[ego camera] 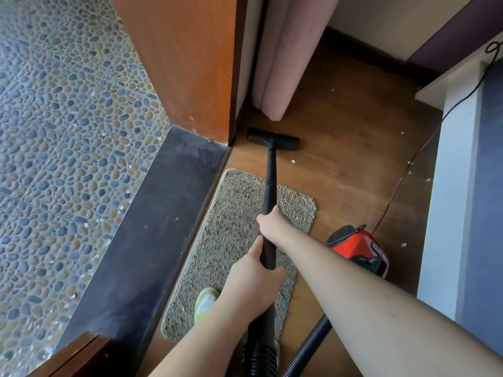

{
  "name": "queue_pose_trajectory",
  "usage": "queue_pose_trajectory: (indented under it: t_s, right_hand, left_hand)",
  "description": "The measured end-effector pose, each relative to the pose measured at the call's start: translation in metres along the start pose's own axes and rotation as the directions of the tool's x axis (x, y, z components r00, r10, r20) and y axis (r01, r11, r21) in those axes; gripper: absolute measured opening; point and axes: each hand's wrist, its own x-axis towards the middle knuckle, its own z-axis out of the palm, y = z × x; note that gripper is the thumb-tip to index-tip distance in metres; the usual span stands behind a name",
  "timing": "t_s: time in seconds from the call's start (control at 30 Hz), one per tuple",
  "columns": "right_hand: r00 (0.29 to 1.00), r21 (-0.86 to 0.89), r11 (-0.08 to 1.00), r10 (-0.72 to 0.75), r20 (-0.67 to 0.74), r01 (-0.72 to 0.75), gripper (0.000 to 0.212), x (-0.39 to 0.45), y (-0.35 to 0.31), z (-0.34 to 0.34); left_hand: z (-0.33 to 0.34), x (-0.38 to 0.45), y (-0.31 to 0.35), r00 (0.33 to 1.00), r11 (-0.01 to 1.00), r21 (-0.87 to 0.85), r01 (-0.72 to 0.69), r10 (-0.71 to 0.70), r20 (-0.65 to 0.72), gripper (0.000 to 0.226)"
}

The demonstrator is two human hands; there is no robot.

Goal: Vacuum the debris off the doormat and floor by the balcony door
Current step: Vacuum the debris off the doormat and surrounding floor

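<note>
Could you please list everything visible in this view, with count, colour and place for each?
vacuum wand: one, black, running from both hands out over the doormat.
floor nozzle: one, black, on the wooden floor below the curtain.
doormat: one, beige-brown, beside the threshold.
vacuum body: one, red and black, on the floor right of the doormat.
hose: one, black, ribbed, bottom centre.
power cord: one, black, trailing rightward.
debris: several pale flecks on the wooden floor.
curtain: one, pink, hanging by the door.
door: one, orange-brown.
threshold: one, dark grey.
pebble tiles: grey-brown, balcony, left.
shoe: one, yellow-green, on the doormat.
left hand: lower grip on the wand.
right hand: upper grip.
</note>
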Motion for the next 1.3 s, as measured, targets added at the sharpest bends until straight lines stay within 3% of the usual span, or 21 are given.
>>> queue_pose_trajectory:
  t_s: [0.2, 0.4, 0.6, 0.67, 0.77, 0.9, 1.0, 1.3]
  right_hand:
    - [1.000, 0.007, 1.000, 0.008, -0.024, -0.008, 0.049, 0.014, -0.018, -0.016]
    - [1.000, 0.049, 0.999, 0.017, 0.002, -0.017, 0.044, 0.023, -0.034, -0.038]
    - [0.996, 0.027, 0.998, 0.047, 0.077, -0.049, 0.025, 0.019, -0.043, -0.060]
    - [0.996, 0.041, 0.997, 0.062, 0.069, -0.065, 0.029, 0.016, -0.041, -0.063]
    - [0.996, 0.054, 0.997, 0.053, 0.066, -0.057, 0.035, 0.012, -0.026, -0.057]
    - [0.996, 0.128, 0.990, 0.044, 0.077, -0.054, 0.039, 0.005, 0.005, -0.047]
    - [0.996, 0.136, 0.989, 0.043, 0.079, -0.053, 0.039, -0.001, 0.026, -0.045]
    - [0.996, 0.187, 0.981, 0.035, 0.087, -0.051, 0.037, -0.036, 0.073, -0.037]
  left_hand:
    - [-0.010, 0.021, 0.019, 0.999, 0.999, -0.016, 0.028, -0.027, 0.043, 0.047]
    - [-0.014, 0.037, 0.045, 0.998, 0.999, -0.022, 0.024, -0.023, 0.058, 0.057]
    - [-0.027, 0.036, 0.069, 0.994, 0.997, -0.052, 0.052, -0.047, 0.094, 0.032]
    - [-0.028, 0.030, 0.071, 0.992, 0.996, -0.072, 0.058, -0.049, 0.115, 0.030]
    - [-0.021, 0.015, 0.067, 0.991, 0.992, -0.110, 0.068, -0.054, 0.127, 0.026]
    - [-0.001, -0.003, 0.054, 0.993, 0.996, -0.063, 0.055, -0.048, 0.109, 0.043]
    - [0.011, -0.017, 0.047, 0.993, 0.997, -0.052, 0.055, -0.050, 0.105, 0.019]
    - [0.038, -0.057, 0.034, 0.990, 0.998, 0.049, 0.042, -0.048, 0.135, 0.026]
